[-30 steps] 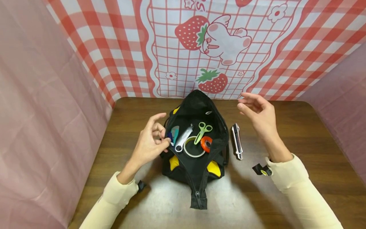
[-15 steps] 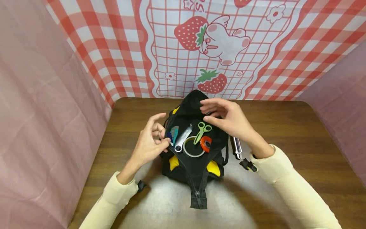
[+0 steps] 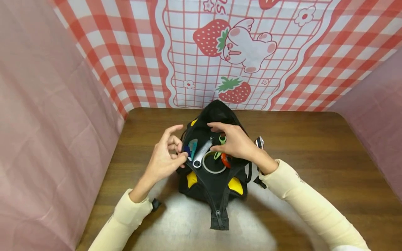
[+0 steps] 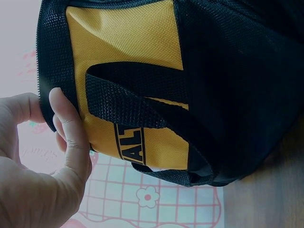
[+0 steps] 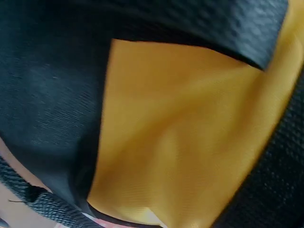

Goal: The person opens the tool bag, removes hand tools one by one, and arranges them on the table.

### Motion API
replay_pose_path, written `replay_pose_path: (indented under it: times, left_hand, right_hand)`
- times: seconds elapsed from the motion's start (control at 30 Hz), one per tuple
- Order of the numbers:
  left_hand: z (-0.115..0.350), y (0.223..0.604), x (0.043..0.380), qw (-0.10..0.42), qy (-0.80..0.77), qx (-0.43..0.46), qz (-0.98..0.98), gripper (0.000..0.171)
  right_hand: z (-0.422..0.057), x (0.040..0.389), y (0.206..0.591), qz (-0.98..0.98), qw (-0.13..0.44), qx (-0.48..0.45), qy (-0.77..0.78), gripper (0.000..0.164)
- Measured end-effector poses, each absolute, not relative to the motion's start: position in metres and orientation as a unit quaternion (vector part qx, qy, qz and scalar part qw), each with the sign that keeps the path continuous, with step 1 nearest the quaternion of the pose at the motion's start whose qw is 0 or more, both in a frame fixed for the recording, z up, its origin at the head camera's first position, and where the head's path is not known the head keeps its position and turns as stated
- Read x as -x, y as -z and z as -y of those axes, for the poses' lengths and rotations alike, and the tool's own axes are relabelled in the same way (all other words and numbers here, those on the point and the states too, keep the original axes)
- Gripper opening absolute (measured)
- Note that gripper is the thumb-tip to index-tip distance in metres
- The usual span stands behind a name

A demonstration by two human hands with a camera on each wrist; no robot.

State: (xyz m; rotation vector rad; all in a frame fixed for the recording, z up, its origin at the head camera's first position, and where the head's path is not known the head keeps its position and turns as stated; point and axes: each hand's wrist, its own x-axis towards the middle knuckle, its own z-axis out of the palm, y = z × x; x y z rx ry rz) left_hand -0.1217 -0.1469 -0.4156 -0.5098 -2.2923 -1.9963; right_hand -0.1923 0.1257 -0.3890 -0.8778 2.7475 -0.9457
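A black and yellow tool bag stands unzipped with its mouth spread wide. My left hand pinches the left edge of that mouth; thumb and fingers close on the zipper rim in the left wrist view. Over the opening hovers my right hand, thumb and fingers apart, nothing held. Beneath it, partly covered, are green scissors and an orange tape roll. A pale tape ring, a slim silver tool and a teal item also lie inside. The right wrist view shows only the bag's yellow side panel.
A utility knife lies on the wooden table right of the bag, partly hidden by my right forearm. A dark blue item sits by my left fingertips. A strawberry-print cloth hangs behind the table, with pink curtains at both sides.
My right hand has travelled left and down, from above the table right of the bag to over its opening. The left hand stays at the rim.
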Motion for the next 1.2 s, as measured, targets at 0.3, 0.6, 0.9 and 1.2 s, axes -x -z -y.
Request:
replay_pose_path:
  times: [0.3,0.6,0.9,1.2]
  left_hand:
    - [0.147,0.416,0.121,0.029,0.649,0.164,0.743,0.082]
    - [0.148,0.415,0.121,0.030,0.650,0.164,0.741,0.082]
    - [0.147,0.415,0.122,0.030,0.650,0.165,0.741,0.083]
    - [0.148,0.415,0.121,0.030,0.646,0.165,0.744,0.083]
  right_hand:
    - [-0.125,0.186,0.412,-0.926,0.101,0.270,0.245,0.099]
    - [-0.126,0.181,0.431,-0.934,0.104,0.265,0.215,0.098]
    - [-0.124,0.181,0.442,-0.946,0.090,0.255,0.179,0.095]
    - [-0.126,0.180,0.450,-0.941,0.045,0.286,0.172,0.065]
